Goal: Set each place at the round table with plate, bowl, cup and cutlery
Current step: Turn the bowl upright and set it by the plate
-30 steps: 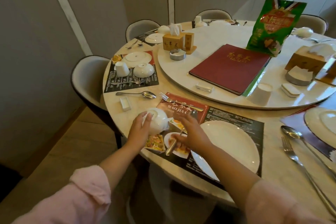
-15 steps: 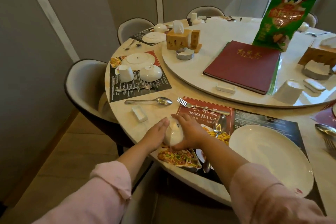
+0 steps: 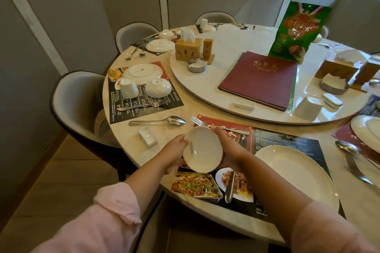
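I hold a small white bowl (image 3: 202, 149) in both hands above the near placemat (image 3: 287, 141), its hollow facing me. My left hand (image 3: 174, 151) grips its left rim and my right hand (image 3: 226, 150) cups its right side. A large white plate (image 3: 292, 172) lies on the placemat to the right. A spoon (image 3: 231, 183) lies on the mat under the bowl, and a fork (image 3: 218, 126) lies just beyond it. A white cup (image 3: 308, 108) stands upside down on the turntable (image 3: 226, 51).
The place at the left has a plate (image 3: 145, 72), an upturned bowl (image 3: 158, 88), an upturned cup (image 3: 128, 88) and a fork (image 3: 141, 106). A loose spoon (image 3: 160, 121) and a white rest (image 3: 148, 136) lie between places. A red menu (image 3: 259, 78) and green bag (image 3: 298, 31) sit on the turntable. Chairs ring the table.
The bowl was upside down in my left hand while my right set down a spoon. Both hands then took the bowl and turned it so its hollow faces up toward me.
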Demonstrator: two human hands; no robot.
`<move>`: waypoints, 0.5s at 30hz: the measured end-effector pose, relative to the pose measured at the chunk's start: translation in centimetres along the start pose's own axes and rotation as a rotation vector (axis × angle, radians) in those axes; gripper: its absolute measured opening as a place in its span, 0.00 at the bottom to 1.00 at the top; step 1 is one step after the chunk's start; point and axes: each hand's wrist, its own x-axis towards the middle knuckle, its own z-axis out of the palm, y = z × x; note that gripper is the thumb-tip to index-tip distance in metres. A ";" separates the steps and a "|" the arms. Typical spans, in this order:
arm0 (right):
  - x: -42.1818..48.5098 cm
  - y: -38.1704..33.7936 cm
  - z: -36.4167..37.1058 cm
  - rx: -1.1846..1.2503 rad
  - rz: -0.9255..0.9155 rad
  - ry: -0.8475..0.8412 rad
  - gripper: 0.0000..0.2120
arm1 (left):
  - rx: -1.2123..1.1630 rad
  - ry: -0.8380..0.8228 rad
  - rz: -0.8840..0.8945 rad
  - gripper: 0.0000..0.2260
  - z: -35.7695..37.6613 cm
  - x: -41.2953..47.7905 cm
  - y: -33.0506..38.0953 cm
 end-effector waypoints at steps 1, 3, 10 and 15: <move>0.3 0.1 0.0 -0.056 -0.013 0.062 0.26 | 0.021 0.024 -0.022 0.17 -0.1 0.1 -0.1; 1.2 0.2 -0.2 -0.269 -0.090 0.193 0.27 | 0.064 0.069 -0.030 0.17 -0.6 0.2 -0.3; 3.2 0.6 -0.5 -0.725 -0.160 0.317 0.24 | 0.163 0.134 -0.019 0.16 -1.3 0.2 -0.3; 4.5 -0.6 -1.8 -0.891 -0.256 0.356 0.17 | 0.218 0.127 -0.045 0.16 -1.6 0.4 -0.4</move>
